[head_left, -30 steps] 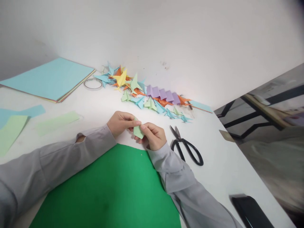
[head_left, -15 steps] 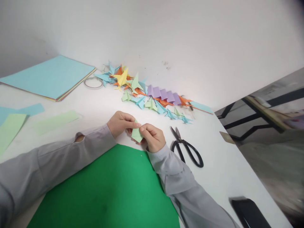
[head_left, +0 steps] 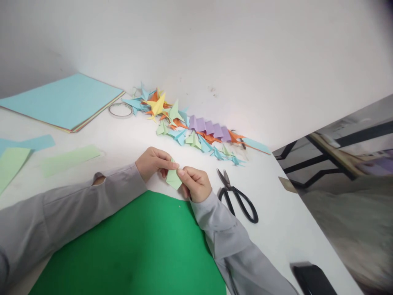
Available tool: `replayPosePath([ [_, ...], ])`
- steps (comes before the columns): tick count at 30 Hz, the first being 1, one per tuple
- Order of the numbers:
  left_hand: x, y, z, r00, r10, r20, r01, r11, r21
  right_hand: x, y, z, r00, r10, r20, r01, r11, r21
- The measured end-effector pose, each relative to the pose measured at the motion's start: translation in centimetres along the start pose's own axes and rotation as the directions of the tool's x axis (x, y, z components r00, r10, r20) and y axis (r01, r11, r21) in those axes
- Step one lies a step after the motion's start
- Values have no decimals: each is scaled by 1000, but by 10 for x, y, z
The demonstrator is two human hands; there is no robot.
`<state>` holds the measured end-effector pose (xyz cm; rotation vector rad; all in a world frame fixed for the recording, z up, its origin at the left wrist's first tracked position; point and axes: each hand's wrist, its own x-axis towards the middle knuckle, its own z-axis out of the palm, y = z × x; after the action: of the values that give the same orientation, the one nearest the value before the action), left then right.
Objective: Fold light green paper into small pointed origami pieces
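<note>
Light-green folded paper (head_left: 174,179) is being held beyond the far edge of the green mat (head_left: 132,246). The left hand (head_left: 156,163) is pinching its upper end between thumb and fingers; the right hand (head_left: 195,183) is pinching its right edge. The piece is presumably behaving as light, crisp at folds and easily creased, favouring gentle fingertip grips along its edges.

Free on the right: bare tabletop (head_left: 285,221) between scissors (head_left: 229,187) and dark flat object (head_left: 313,280). Tight: slot between scissors and right hand (head_left: 195,184). Barred at the back by folded paper figures (head_left: 193,140), in a row along the wall (head_left: 196,49). Open strip between figures and left hand (head_left: 154,163). Left: paper stack (head_left: 67,102) and tape ring (head_left: 120,117) at the back, flat green strip (head_left: 72,159) nearer. Over green sheet (head_left: 138,246): room between sleeves (head_left: 92,209).
</note>
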<state>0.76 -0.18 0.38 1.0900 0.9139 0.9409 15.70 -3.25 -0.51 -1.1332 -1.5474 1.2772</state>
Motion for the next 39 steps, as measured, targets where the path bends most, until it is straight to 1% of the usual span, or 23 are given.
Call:
replayPosePath([
  [5, 1, 1, -1, 999, -35, 28, 36, 999, -38, 0, 2, -3, 997, 55, 51, -56, 998, 25],
  [8, 0, 0, -1, 999, -10, 49, 11, 1000, -7, -1, 3, -2, 994, 78, 77, -80, 996, 29],
  [10, 0, -1, -1, 999, 27, 38, -27, 999, 22, -2, 3, 0, 996, 55, 76, -55, 998, -6],
  [13, -1, -3, 0, 998, 70, -5, -70, 996, 61, -3, 2, 3, 999, 12, 38, -9, 996, -88],
  [15, -2, -3, 1, 996, 82, -21, -80, 995, 64, -4, 2, 5, 1000, -14, 17, 16, 992, -129],
  [17, -2, -3, 2, 996, 84, -16, -83, 995, 55, -3, 3, 6, 999, -35, 26, 39, 988, -152],
  [19, -3, -2, 3, 996, 89, 3, -89, 994, 66, -2, 5, 7, 999, -19, 49, 26, 989, -147],
  [21, -3, -1, 3, 995, 96, 17, -97, 992, 83, 0, 8, 7, 998, 27, 63, -18, 991, -131],
  [23, -3, 0, 3, 996, 90, 9, -91, 992, 88, 2, 9, 8, 997, 50, 63, -41, 991, -131],
  [27, -4, -1, 3, 997, 71, -25, -69, 994, 86, 4, 11, 10, 999, 13, 49, -4, 986, -169],
  [32, -5, -1, 4, 998, 55, -27, -52, 995, 81, 4, 12, 9, 998, -1, 58, 12, 983, -185],
  [39, -6, 2, 5, 996, 67, -53, -58, 988, 146, 4, 12, 8, 997, -18, 76, 32, 982, -187],
])
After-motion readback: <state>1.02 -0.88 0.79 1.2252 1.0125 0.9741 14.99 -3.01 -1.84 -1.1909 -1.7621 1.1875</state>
